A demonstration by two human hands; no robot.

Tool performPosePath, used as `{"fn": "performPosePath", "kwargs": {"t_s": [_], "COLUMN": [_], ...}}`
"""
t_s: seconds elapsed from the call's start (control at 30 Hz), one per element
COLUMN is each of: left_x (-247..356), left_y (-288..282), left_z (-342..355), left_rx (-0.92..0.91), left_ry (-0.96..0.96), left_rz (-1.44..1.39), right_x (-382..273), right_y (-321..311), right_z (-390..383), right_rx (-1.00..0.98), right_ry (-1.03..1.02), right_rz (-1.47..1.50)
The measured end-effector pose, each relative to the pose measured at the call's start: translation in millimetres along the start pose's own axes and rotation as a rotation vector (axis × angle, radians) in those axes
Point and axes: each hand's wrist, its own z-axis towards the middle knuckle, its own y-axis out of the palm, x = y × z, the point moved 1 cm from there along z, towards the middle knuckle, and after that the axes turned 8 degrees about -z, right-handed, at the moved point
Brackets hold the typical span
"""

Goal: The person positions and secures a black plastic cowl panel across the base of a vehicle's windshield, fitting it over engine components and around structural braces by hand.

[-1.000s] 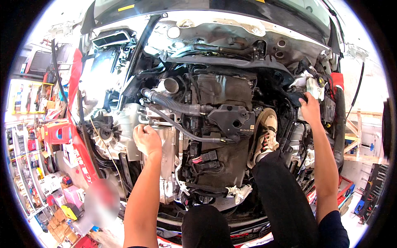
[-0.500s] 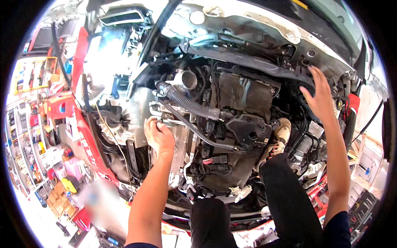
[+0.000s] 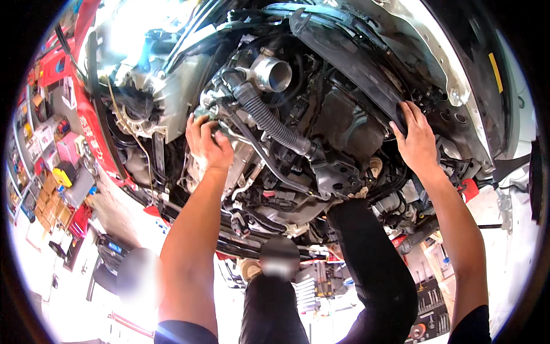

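My right hand [image 3: 416, 140] is closed on the near right end of a long black plastic trim panel [image 3: 349, 63], fingers over it and thumb on the side facing me. The panel slants from far middle to right across the back of the engine bay. My left hand [image 3: 211, 146] is at the left of the engine, its fingers curled over metal parts beside a thin metal pipe [image 3: 243, 139]; what lies under the fingers is hidden. Between my hands are a black corrugated hose [image 3: 258, 112], a round metal opening [image 3: 273, 75] and a dark engine cover [image 3: 346, 117].
My legs in black trousers [image 3: 372, 258] are in the lower middle, one foot in among the engine parts. A red covering [image 3: 94, 129] lines the left edge of the car. Shelves [image 3: 26, 152] and cardboard boxes [image 3: 51, 203] stand left. A tool tray [image 3: 432, 304] is lower right.
My right hand has come inward from the back right and taken hold of the trim panel's end. The panel now slants more steeply in view. My left hand remains by the same metal parts; the view has turned.
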Motion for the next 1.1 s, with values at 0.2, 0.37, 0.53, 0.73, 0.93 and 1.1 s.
{"fn": "performPosePath", "kwargs": {"t_s": [0.2, 0.37, 0.53, 0.73, 0.93, 1.1], "left_x": [2.2, 4.2, 7.1, 5.1, 6.8, -0.3], "left_y": [-7.4, -7.2, -5.4, -7.1, -6.4, -11.7], "left_z": [4.1, 4.0, 8.7, 6.5, 8.1, 3.4], "left_rx": [-0.043, -0.05, -0.063, -0.086, 0.016, 0.0], "left_ry": [0.015, -0.003, 0.001, -0.066, 0.006, -0.043], "left_rz": [0.047, 0.04, 0.019, 0.001, -0.011, -0.06], "right_x": [1.7, 7.7, 9.0, 5.2, -0.2, -6.0], "right_y": [8.7, 5.3, 0.6, -2.6, -7.4, -13.2], "right_z": [5.0, 3.1, 4.1, 3.9, 4.5, 6.8], "right_rx": [-0.032, -0.066, -0.082, -0.151, -0.139, -0.177], "right_ry": [-0.023, -0.029, -0.032, -0.008, 0.019, 0.024], "right_rz": [-0.025, -0.026, -0.01, -0.018, -0.026, 0.031]}}
